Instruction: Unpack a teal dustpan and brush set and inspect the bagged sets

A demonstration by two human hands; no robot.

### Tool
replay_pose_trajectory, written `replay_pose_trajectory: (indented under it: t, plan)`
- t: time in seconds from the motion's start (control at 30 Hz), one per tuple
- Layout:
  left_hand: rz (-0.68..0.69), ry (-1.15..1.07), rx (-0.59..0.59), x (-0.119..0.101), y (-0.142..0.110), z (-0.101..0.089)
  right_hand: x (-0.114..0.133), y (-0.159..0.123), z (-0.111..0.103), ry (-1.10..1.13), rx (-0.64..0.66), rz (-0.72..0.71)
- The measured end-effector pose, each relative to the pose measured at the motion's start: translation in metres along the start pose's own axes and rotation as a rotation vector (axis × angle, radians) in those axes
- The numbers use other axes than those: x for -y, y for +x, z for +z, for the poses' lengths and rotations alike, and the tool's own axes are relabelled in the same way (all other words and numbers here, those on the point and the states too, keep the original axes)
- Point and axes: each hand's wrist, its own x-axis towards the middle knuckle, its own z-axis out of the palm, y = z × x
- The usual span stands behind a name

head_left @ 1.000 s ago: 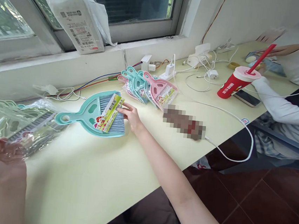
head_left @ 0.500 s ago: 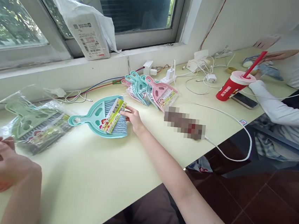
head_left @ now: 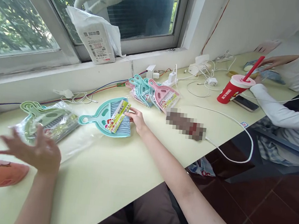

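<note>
Label (head_left: 118, 117) pinched at edge by right hand (head_left: 137, 120), likely for steadying teal dustpan (head_left: 100, 117); left hand (head_left: 40, 150) spread open near bagged green dustpans (head_left: 43, 117), with nothing visibly held.

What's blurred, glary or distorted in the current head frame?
Head view: left hand blurred, right hand sharper; head view: glare on clear wrap over green dustpans; head view: pixelated patch on tabletop; head view: window frame slants, likely wide-angle distortion.
</note>
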Motion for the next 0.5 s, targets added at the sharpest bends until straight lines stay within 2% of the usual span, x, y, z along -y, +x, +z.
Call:
replay_pose_trajectory:
  t: [0.03,0.1,0.17,0.27,0.37,0.5]
  plan:
    - [0.098,0.078,0.001,-0.002,-0.001,0.004,0.0,0.0,0.0,0.001,-0.009,-0.003]
    - [0.286,0.188,0.082,-0.006,-0.002,0.013,0.001,0.0,0.0,0.007,-0.021,-0.013]
    - [0.366,0.198,0.192,-0.008,-0.002,0.021,0.002,-0.001,-0.001,0.016,-0.036,-0.022]
    - [0.337,0.203,0.21,-0.006,-0.001,0.023,0.004,-0.003,-0.001,0.019,-0.067,-0.029]
    - [0.302,0.179,0.217,-0.006,0.001,0.016,0.005,-0.004,-0.001,0.021,-0.08,-0.035]
    - [0.283,0.14,0.121,-0.02,0.0,0.007,0.005,-0.005,0.001,0.025,-0.087,-0.047]
